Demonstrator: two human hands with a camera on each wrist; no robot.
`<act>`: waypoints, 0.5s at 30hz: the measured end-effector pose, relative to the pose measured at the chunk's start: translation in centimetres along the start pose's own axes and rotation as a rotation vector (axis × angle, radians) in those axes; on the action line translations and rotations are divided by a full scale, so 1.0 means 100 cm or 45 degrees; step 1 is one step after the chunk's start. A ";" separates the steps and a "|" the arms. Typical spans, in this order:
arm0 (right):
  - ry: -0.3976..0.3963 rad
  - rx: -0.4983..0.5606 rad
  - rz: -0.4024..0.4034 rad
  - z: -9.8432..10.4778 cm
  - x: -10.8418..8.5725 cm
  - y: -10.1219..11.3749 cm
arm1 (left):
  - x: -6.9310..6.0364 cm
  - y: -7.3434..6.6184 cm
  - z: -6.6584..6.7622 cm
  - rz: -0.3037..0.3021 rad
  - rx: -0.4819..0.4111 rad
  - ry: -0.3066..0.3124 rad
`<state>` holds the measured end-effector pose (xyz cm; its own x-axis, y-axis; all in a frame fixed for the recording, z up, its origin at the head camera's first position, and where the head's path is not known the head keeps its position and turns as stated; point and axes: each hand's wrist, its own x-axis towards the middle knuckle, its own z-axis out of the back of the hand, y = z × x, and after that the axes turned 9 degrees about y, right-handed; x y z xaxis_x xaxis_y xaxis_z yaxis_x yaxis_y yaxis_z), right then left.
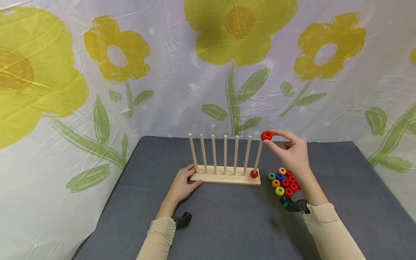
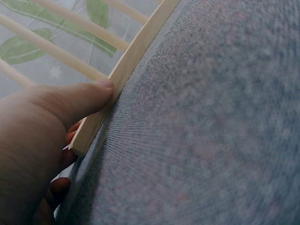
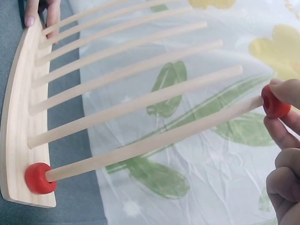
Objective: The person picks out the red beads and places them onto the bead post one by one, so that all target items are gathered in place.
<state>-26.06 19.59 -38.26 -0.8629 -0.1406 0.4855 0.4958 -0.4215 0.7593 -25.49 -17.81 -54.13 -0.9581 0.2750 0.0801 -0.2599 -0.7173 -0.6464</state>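
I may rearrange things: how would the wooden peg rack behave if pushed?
The wooden peg rack is probably stiff, being built on a flat board. Pushed high, it might tip, since its long pegs rise from that narrow board.

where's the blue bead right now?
Head view, right side: the blue bead is on the grey tabletop, right of the wooden peg stand, just right of the green bead, with orange beads behind and in front.
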 end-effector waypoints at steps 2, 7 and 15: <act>0.000 0.001 -0.005 -0.001 0.001 0.000 | 0.000 0.000 0.000 -0.002 0.003 -0.001; 0.003 -0.007 0.002 -0.003 0.003 -0.001 | 0.000 0.001 0.000 -0.006 0.004 0.000; 0.016 -0.010 0.008 -0.006 0.005 -0.001 | 0.000 0.001 0.000 -0.002 0.001 0.000</act>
<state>-26.60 19.05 -38.29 -0.8608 -0.1547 0.4849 0.5008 -0.4274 0.7527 -25.49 -17.86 -54.20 -0.9578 0.2756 0.0811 -0.2612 -0.7177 -0.6455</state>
